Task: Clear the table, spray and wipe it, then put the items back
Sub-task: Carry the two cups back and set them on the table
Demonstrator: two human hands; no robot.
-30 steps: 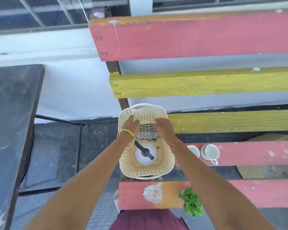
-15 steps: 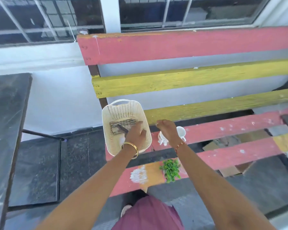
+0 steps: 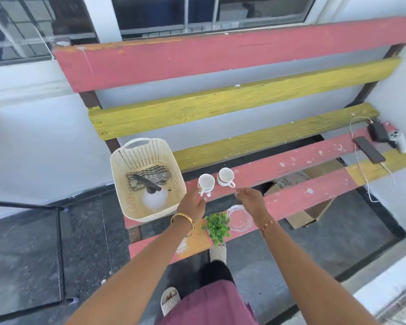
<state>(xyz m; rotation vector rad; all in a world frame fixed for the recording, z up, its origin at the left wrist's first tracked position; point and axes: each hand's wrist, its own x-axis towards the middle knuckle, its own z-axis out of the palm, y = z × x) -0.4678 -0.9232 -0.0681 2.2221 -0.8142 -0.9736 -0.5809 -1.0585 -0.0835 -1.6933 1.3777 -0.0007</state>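
Observation:
A cream plastic basket (image 3: 177, 184) stands on the left end of the pink and yellow slatted bench (image 3: 291, 160). In it lie a striped cloth (image 3: 158, 172) and a white spray bottle (image 3: 155, 198) with a black nozzle. Two white cups (image 3: 206, 182) (image 3: 226, 175) stand on the pink slat just right of the basket. My left hand (image 3: 192, 206) is just below the left cup, fingers apart and empty. My right hand (image 3: 251, 201) hovers below the right cup, over a clear glass dish (image 3: 238, 221). A small green plant (image 3: 217, 225) in a white pot stands between my wrists.
At the bench's far right lie a dark phone (image 3: 369, 150), a black charger (image 3: 377, 132), a white controller (image 3: 397, 140) and a white cable (image 3: 363, 174). A cardboard box (image 3: 302, 214) sits under the bench. A dark table frame (image 3: 59, 242) stands on the left.
Both hands have left the basket and moved right to the two cups. The cloth and spray bottle stay in the basket. The view has swung right and shows the bench's right end.

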